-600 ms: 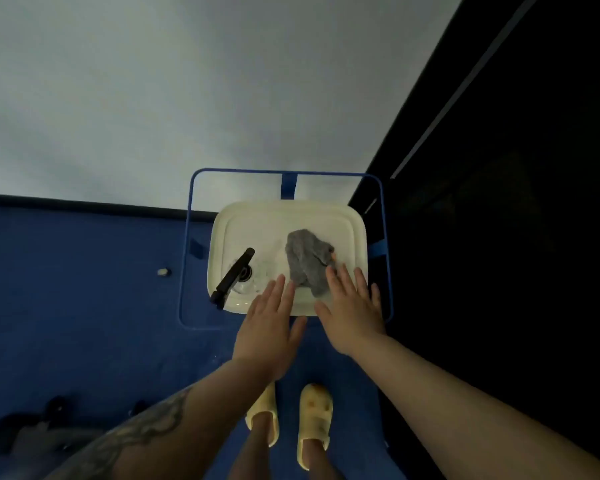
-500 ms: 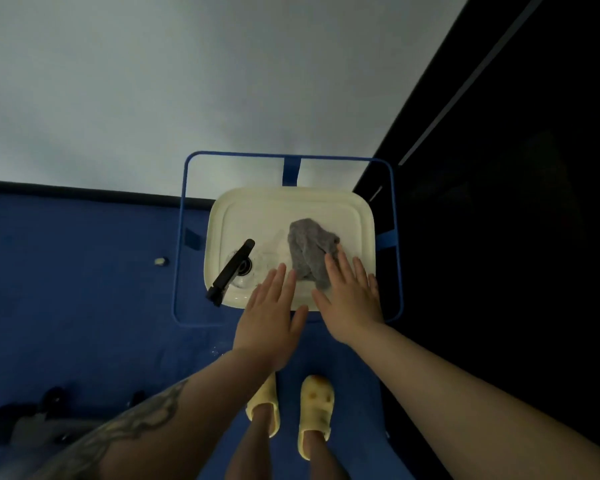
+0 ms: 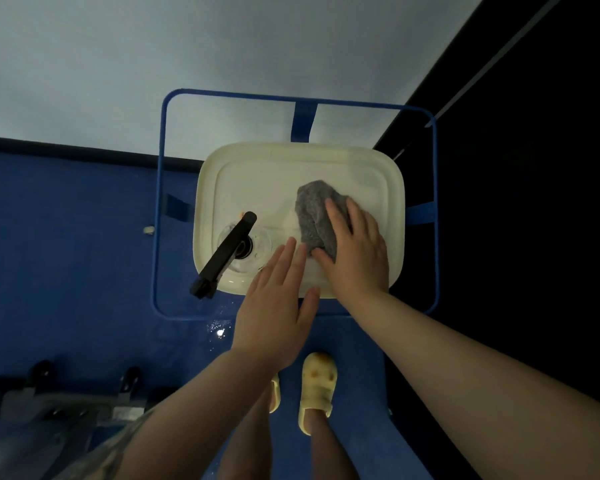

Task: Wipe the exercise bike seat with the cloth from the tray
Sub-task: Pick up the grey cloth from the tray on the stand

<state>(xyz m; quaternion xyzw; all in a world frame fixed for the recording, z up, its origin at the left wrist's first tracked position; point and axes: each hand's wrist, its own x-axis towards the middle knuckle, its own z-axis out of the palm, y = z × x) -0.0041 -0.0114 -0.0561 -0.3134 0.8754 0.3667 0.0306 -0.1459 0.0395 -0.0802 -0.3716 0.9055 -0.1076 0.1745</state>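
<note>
Cloth (image 3: 317,216): grey, crumpled, lying in the right half of the tray (image 3: 394,188). Right hand (image 3: 355,252): laid flat on the cloth's near right part, fingers spread and touching it, thumb at its near edge; grip wide, not closed round the cloth. Left hand (image 3: 276,306): flat, fingers together, over the tray's near rim, holding nothing, just beside the right hand. Tray: cream, rounded corners, set inside a blue frame (image 3: 160,202). Also in the tray, left half: a clear round item (image 3: 262,249), hard to make out, with a black bar (image 3: 224,254) across it whose near end juts past the rim. Floor (image 3: 66,254): blue, with a wet glint near the frame. Two yellow shoes (image 3: 317,386) below the hands. Grey metal gear (image 3: 49,400) at lower left, cut off by the edge. Right side dark, nothing legible.
</note>
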